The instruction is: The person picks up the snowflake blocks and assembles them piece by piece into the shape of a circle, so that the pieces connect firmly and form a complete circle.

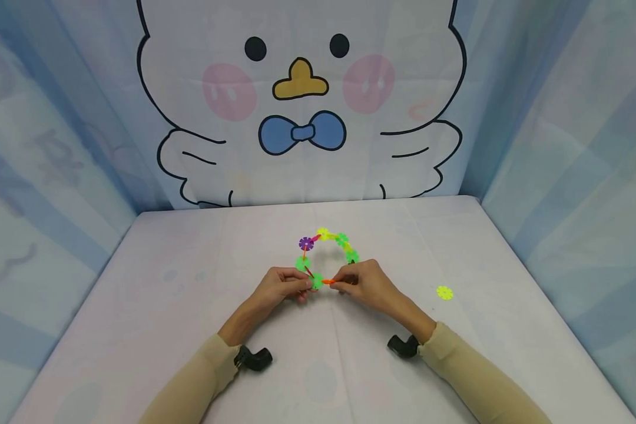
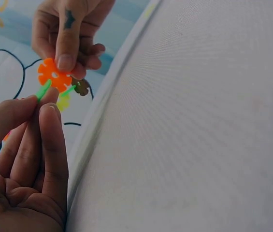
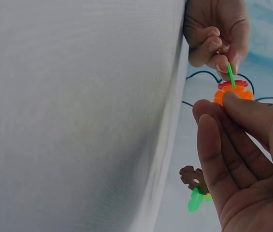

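Several slotted plastic snowflake discs are joined edge to edge in a ring, held up between both hands in the head view. My left hand (image 1: pixel 282 286) pinches a green disc (image 1: pixel 317 282) at the ring's near side. Between the thumb and fingers of my right hand (image 1: pixel 370 285) is an orange disc (image 2: pixel 47 72), slotted into that green disc. A red disc (image 3: pixel 234 84) shows behind them in the right wrist view. A brown disc (image 3: pixel 190 177) hangs near the right hand. Along the far side are a purple disc (image 1: pixel 306 243) and a yellow disc (image 1: pixel 323 234).
A loose yellow disc (image 1: pixel 445 292) lies on the white-covered table (image 1: pixel 138 330), right of the right hand. A curtain (image 1: pixel 302 171) with a cartoon figure stands behind the table, and pale blue cloth hangs on both sides. Black wrist cameras (image 1: pixel 255 358) sit at the sleeves.
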`<action>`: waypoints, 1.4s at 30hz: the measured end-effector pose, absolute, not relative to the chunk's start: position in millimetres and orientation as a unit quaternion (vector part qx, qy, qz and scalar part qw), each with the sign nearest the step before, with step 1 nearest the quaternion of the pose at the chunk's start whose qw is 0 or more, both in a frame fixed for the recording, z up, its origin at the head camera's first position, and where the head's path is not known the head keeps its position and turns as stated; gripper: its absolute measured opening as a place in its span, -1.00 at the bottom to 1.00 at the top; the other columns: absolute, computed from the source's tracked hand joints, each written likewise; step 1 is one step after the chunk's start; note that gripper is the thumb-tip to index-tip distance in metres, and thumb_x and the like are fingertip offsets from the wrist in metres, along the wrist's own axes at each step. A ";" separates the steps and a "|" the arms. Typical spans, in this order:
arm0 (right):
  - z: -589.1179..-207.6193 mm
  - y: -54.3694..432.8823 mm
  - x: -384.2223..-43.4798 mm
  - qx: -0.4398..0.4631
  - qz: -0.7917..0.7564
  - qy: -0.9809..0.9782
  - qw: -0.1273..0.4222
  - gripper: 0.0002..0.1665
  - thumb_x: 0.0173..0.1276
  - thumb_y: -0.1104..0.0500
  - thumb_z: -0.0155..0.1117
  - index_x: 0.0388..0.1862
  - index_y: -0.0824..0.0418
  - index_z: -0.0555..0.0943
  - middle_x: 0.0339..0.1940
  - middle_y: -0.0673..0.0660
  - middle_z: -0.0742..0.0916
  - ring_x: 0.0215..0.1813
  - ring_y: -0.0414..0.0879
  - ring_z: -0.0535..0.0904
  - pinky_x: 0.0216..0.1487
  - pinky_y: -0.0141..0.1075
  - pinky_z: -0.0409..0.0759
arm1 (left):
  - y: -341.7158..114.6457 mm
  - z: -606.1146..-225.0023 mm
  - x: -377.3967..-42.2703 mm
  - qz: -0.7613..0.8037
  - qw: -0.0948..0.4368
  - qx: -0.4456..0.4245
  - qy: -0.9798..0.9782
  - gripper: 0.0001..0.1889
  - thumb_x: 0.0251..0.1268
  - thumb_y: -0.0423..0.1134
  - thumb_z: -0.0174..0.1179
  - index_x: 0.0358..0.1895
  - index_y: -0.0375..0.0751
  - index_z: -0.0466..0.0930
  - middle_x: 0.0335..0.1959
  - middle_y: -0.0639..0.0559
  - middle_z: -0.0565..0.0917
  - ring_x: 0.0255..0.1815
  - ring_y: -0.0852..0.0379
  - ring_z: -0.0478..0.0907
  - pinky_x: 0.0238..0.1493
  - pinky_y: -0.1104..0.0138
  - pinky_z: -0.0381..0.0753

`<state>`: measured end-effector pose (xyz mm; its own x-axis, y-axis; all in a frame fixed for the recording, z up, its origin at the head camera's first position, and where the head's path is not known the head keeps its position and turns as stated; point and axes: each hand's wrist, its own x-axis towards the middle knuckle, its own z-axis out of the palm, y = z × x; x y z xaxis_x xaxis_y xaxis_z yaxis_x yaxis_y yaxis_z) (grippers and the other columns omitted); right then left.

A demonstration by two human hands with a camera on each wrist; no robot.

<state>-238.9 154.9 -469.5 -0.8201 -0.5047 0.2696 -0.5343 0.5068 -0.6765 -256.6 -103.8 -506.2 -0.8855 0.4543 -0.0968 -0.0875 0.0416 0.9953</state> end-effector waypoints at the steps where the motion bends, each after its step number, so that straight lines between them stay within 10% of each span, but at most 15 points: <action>1: -469.6 154.7 -238.8 0.300 0.398 -0.867 0.019 -0.96 0.35 0.25 0.54 -0.27 0.22 0.86 -0.39 0.12 0.87 -0.42 -0.06 0.79 -0.36 -0.46 0.67 | -104.0 -506.1 -256.4 0.679 0.199 0.133 0.694 -0.76 0.45 -0.35 0.32 -0.01 -0.52 0.72 -0.35 0.11 0.83 -0.41 0.25 0.67 -0.28 0.43 0.76; 42: -469.9 156.2 -237.0 0.297 0.367 -0.881 0.036 -0.88 0.31 0.19 0.59 -0.22 0.14 0.79 -0.37 -0.02 0.86 -0.32 -0.30 0.75 -0.22 -0.42 0.74 | -103.5 -502.7 -254.9 0.680 0.200 0.127 0.694 -0.78 0.44 -0.34 0.34 -0.04 -0.48 0.73 -0.36 0.09 0.84 -0.43 0.26 0.67 -0.29 0.43 0.75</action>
